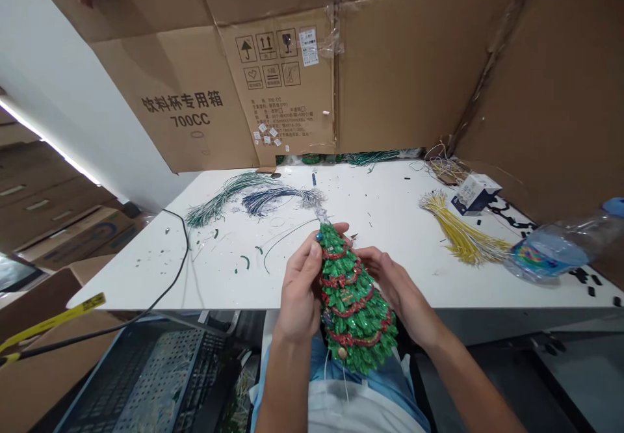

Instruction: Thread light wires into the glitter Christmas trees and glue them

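A small green Christmas tree ornament (358, 303) with red garlands and tiny baubles is held tilted over my lap, its clear tip pointing toward the table. My left hand (302, 277) is closed around its upper left side, thumb on the front. My right hand (397, 287) touches the upper right side with curled fingers; some fingertips are hidden behind the tree. Two thin white wires hang from beneath its base. Just beyond the tip lies a bundle of dark blue wires (277, 199), with a bundle of green wires (224, 199) to its left.
On the white table (390, 225) lie a yellow wire bundle (463, 235), a small box (475, 192), a plastic bottle (550, 251) and black bits. Cardboard (400, 75) walls the back and right. A black cable (182, 257) crosses the left edge above a blue crate (156, 374).
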Demonstrator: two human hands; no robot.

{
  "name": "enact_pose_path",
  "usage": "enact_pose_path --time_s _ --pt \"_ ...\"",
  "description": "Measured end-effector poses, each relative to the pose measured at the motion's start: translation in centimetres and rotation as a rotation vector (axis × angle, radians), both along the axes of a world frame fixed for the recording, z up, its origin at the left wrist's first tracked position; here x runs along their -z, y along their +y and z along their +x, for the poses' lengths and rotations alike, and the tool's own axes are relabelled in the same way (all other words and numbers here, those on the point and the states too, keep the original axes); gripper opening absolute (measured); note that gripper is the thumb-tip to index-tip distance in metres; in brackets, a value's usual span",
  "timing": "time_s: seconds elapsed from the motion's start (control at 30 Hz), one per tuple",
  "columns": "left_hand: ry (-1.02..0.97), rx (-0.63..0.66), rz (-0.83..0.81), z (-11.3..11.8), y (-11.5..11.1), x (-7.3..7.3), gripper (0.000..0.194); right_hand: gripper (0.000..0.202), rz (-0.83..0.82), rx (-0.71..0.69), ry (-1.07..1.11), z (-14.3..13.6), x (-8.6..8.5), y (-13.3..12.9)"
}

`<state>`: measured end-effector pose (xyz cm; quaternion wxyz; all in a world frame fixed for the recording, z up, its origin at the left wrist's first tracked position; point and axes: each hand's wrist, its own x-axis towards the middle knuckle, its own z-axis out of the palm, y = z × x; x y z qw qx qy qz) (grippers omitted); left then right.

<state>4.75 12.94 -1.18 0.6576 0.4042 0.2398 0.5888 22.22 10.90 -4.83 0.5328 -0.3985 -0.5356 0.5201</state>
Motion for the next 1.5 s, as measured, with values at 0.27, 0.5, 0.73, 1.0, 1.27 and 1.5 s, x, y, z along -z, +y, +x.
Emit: enact_pose_path --time_s 0.27,0.5,0.73,1.0,1.27,1.5 --pt "0.117 -0.150 0.160 1.6 -0.6 -0.6 0.045 0.061 -0.034 -0.190 0.144 -0.5 -1.6 -2.5" --pt "0.370 -0.624 0.353 2.0 -0.6 -1.2 0.021 0.033 0.110 0.053 0.004 -1.1 -1.7 -2.4" --pt "0.469 -0.610 0.460 2.2 -1.8 -1.2 0.010 0.033 0.175 0.212 -0.068 -0.9 -1.7 -2.2" --pt "0.556 -0.766 0.473 2.5 -2.0 -0.9 0.015 0.033 0.192 0.264 -0.195 -0.7 -1.8 -2.3" --pt "0.585 -0.806 0.448 2.4 -2.4 -1.0 0.009 0.036 0.252 0.341 -0.325 -0.8 -1.9 -2.3" --pt "0.583 -0.777 0.418 2.0 -2.5 -1.1 0.006 0.037 0.305 0.387 -0.431 -0.5 -1.7 -2.4"
